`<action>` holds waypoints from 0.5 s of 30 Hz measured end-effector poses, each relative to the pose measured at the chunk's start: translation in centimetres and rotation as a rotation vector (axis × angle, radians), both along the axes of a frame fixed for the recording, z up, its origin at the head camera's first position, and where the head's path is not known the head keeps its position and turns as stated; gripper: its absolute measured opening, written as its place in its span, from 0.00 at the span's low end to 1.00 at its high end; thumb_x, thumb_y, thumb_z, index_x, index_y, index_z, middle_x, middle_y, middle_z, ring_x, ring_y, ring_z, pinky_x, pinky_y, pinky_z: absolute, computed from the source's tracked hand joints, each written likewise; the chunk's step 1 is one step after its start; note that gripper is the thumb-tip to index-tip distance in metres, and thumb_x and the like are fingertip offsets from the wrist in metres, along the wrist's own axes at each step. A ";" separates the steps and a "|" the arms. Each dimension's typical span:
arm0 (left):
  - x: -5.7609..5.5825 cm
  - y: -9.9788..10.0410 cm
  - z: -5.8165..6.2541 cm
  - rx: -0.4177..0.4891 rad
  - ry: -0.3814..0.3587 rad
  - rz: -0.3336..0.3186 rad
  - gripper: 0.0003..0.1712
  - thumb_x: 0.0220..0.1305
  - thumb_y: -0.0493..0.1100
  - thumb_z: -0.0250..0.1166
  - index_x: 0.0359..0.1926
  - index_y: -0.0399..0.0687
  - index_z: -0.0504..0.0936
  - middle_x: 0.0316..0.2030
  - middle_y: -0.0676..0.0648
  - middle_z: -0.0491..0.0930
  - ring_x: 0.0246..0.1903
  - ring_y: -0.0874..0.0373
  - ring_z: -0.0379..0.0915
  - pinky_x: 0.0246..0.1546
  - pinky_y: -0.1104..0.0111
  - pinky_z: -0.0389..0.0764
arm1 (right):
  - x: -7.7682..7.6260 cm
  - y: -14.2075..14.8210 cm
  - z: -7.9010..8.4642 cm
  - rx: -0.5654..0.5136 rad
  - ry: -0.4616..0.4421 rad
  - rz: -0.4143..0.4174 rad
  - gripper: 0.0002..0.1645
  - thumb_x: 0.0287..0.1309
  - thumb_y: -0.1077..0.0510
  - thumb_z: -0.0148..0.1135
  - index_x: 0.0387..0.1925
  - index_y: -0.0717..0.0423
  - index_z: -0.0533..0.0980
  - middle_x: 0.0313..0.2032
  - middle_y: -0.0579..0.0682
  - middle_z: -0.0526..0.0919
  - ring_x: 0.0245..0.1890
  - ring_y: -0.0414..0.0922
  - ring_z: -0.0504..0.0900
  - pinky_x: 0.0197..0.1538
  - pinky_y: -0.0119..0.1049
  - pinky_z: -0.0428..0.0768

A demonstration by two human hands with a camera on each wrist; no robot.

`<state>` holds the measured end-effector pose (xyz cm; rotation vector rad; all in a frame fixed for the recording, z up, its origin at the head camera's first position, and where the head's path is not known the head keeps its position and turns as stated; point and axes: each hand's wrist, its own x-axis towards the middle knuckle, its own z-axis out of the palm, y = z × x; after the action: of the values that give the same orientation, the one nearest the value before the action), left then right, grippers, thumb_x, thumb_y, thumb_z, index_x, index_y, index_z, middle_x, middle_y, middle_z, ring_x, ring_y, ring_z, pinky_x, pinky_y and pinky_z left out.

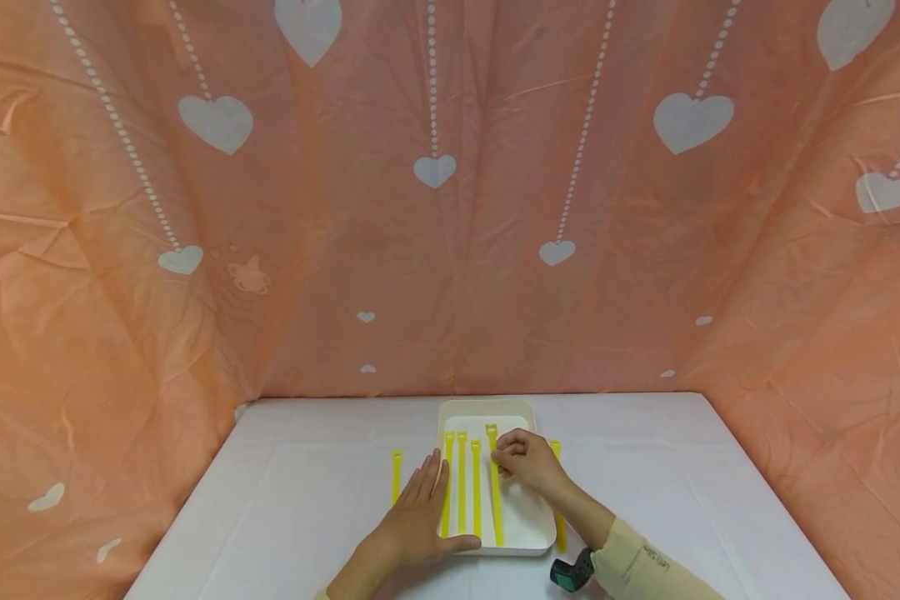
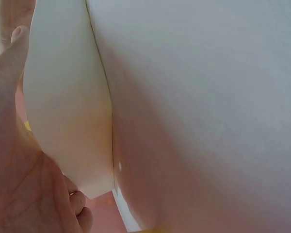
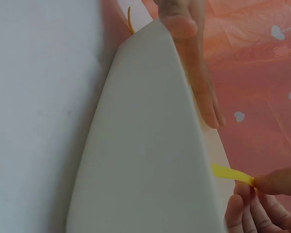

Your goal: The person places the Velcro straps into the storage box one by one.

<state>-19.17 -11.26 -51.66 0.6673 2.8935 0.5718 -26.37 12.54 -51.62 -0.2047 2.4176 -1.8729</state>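
In the head view a white tray (image 1: 487,407) lies on the table with several yellow cable straps (image 1: 462,487) lengthwise in its left half, each with a slotted head at the far end. My right hand (image 1: 534,468) pinches one yellow strap (image 1: 498,517) between thumb and fingertips; the right wrist view shows this strap (image 3: 228,172) bent up toward the fingers. My left hand (image 1: 418,518) rests at the tray's front left corner, fingers straight, thumb along the near rim. It covers part of the leftmost strap. The left wrist view shows its palm (image 2: 29,194) beside the tray's wall (image 2: 68,107).
One yellow strap (image 1: 397,477) lies on the white table (image 1: 270,500) left of the tray, partly behind my left hand. Another strap (image 1: 562,533) lies right of the tray, partly under my right forearm. A pink curtain (image 1: 495,333) with hearts encloses the table.
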 end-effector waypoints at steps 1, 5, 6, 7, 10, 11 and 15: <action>0.0 0.0 0.0 0.000 -0.002 0.000 0.73 0.62 0.78 0.68 0.84 0.31 0.48 0.86 0.33 0.39 0.85 0.40 0.37 0.83 0.45 0.48 | -0.1 -0.1 -0.1 0.009 0.005 -0.001 0.06 0.66 0.67 0.71 0.41 0.65 0.81 0.27 0.50 0.86 0.27 0.43 0.84 0.33 0.34 0.86; 0.1 0.0 0.1 -0.005 0.014 0.000 0.73 0.62 0.78 0.68 0.84 0.30 0.49 0.86 0.33 0.40 0.85 0.39 0.38 0.83 0.45 0.50 | -0.3 -0.3 -0.3 0.058 0.029 -0.008 0.06 0.66 0.67 0.71 0.41 0.64 0.81 0.27 0.48 0.85 0.26 0.42 0.84 0.31 0.32 0.84; 0.1 0.0 0.0 -0.006 0.020 0.000 0.73 0.62 0.78 0.67 0.84 0.30 0.49 0.85 0.32 0.41 0.85 0.39 0.38 0.83 0.45 0.51 | -0.4 -0.3 -0.2 0.067 0.037 -0.011 0.06 0.66 0.67 0.71 0.41 0.64 0.81 0.27 0.48 0.85 0.26 0.42 0.83 0.31 0.32 0.84; 0.1 0.0 0.1 -0.006 0.027 0.000 0.73 0.62 0.78 0.67 0.84 0.29 0.49 0.85 0.32 0.41 0.85 0.38 0.39 0.83 0.45 0.51 | -0.5 -0.4 -0.2 0.074 0.040 -0.015 0.06 0.66 0.67 0.71 0.41 0.64 0.81 0.27 0.48 0.85 0.26 0.42 0.83 0.31 0.31 0.83; 0.2 0.0 0.1 -0.006 0.044 -0.002 0.72 0.62 0.78 0.67 0.84 0.29 0.50 0.85 0.32 0.42 0.85 0.38 0.40 0.82 0.45 0.52 | -0.7 -0.5 -0.2 0.092 0.056 -0.022 0.07 0.65 0.67 0.71 0.42 0.65 0.81 0.27 0.49 0.85 0.26 0.42 0.83 0.32 0.31 0.82; 0.2 -0.1 0.1 -0.004 0.045 -0.001 0.72 0.63 0.78 0.67 0.84 0.29 0.50 0.85 0.32 0.42 0.85 0.38 0.40 0.82 0.45 0.52 | -0.8 -0.5 -0.1 0.094 0.056 -0.025 0.07 0.65 0.67 0.71 0.42 0.65 0.80 0.27 0.49 0.85 0.26 0.42 0.83 0.32 0.32 0.82; 0.3 -0.1 0.1 -0.001 0.040 0.003 0.72 0.62 0.78 0.68 0.84 0.30 0.50 0.86 0.34 0.42 0.85 0.39 0.40 0.82 0.46 0.52 | -1.2 -0.8 -0.3 0.099 0.039 -0.030 0.07 0.65 0.68 0.71 0.42 0.66 0.80 0.27 0.50 0.85 0.24 0.42 0.82 0.31 0.33 0.81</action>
<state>-18.91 -11.33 -51.55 0.6826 2.9317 0.5634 -27.54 11.74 -51.89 -0.2004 2.5457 -1.7708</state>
